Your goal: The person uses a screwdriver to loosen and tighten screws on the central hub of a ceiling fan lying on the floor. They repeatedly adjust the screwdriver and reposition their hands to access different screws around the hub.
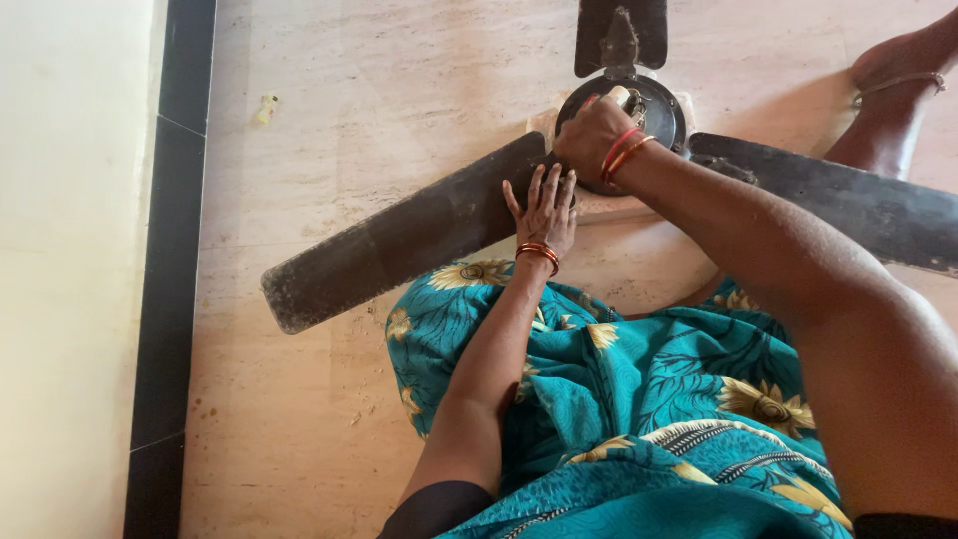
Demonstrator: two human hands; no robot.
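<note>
I see a dusty black ceiling fan [639,150] lying on the floor [379,90] in the upper centre of the frame. My left hand [544,208] presses flat, fingers spread, on a long matte blade [399,240]. My right hand [591,135], fingers clenched, grips something pale on the round metal hub [659,110]. If the left palm slips on the grime, I judge the blade could swing.

The floor [379,90] was pale stone tile, flecked with small dark spots near the lower left. A black border strip [170,260] ran along it, beside a cream wall [70,250]. A small yellowish scrap [266,108] lay alone on the floor near the strip. Teal cloth [639,399] with yellow flowers spread across the foreground.
</note>
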